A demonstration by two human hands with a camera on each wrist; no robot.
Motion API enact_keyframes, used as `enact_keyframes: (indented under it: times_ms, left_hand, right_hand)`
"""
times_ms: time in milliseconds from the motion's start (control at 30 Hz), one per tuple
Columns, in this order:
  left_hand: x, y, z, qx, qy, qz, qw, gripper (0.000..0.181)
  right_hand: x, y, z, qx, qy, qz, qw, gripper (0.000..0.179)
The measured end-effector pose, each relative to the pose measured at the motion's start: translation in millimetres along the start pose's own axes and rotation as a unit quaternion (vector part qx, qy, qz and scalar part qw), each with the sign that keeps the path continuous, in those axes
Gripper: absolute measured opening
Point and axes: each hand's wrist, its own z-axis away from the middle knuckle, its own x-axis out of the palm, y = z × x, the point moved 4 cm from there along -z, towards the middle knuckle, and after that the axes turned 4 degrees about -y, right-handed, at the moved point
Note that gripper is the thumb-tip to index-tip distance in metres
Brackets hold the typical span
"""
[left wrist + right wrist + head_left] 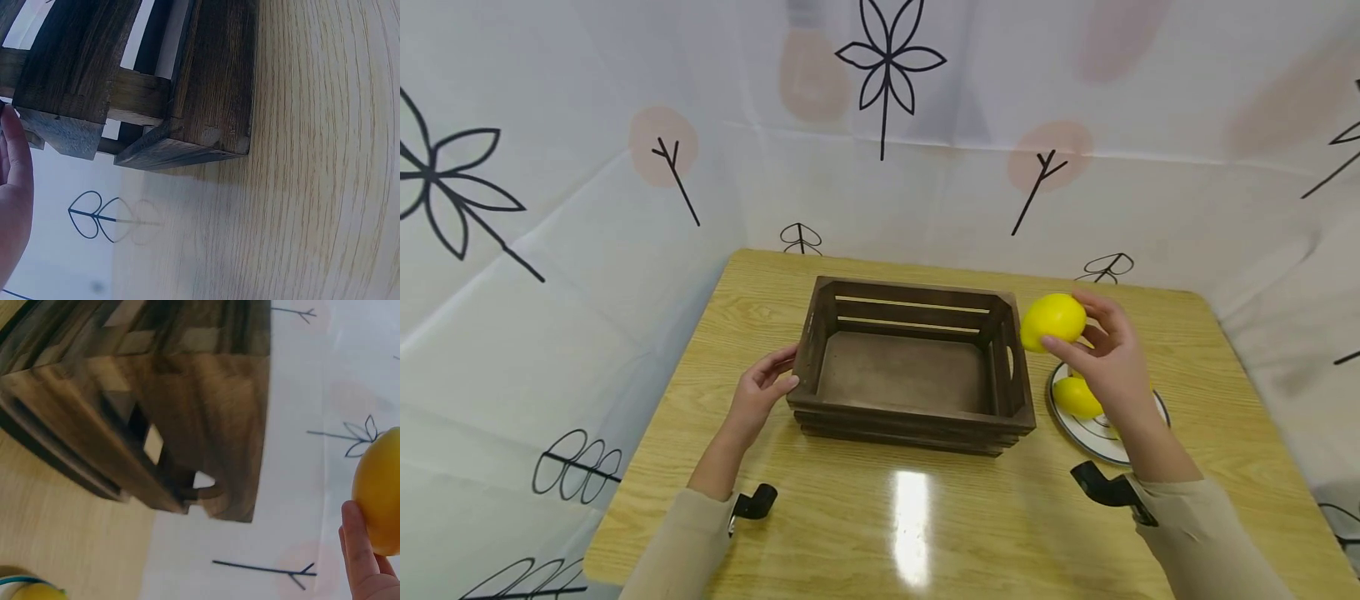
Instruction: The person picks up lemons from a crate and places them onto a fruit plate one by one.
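Note:
A yellow lemon is held up between the thumb and fingers of my right hand, just beyond the right end of a dark brown wooden crate. In the right wrist view the lemon is cut off by the frame edge, fingertips against its side. My left hand holds the crate's left end, its thumb on the rim near the front corner and its fingers along the outer side. Only part of that hand shows in the left wrist view. Inside, the crate's bare floor is visible.
Right of the crate stands a white plate with a dark rim. Another lemon lies on it; my right hand and wrist hide part of the plate. The wooden table ends at a patterned cloth behind and at the sides.

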Motion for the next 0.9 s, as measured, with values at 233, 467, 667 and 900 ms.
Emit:
enact_keyframes:
  times_ms: [233, 467, 667, 900]
  left_hand:
    - [0.3, 0.3, -0.7, 0.001, 0.000, -0.002, 1.0000, 0.048]
    - [-0.2, 0.8, -1.2, -0.001, 0.000, -0.007, 1.0000, 0.048]
    - [-0.2, 0.8, -2.0, -0.002, 0.003, -0.004, 1.0000, 0.048]
    - [0.4, 2.6, -2.9, -0.003, 0.003, -0.005, 1.0000, 0.048]
  right_hand:
    - [-20.9, 14.6, 11.0, 0.015, 0.033, -0.007, 0.9993, 0.057]
    - [-39.7, 25.7, 21.9, 0.038, 0.080, 0.006, 0.9961, 0.058]
    - [-50.3, 38.3, 32.0, 0.070, 0.136, 0.026, 0.9878, 0.056]
    - [-58.7, 60.3, 45.1, 0.130, 0.237, 0.007, 0.9627, 0.060]
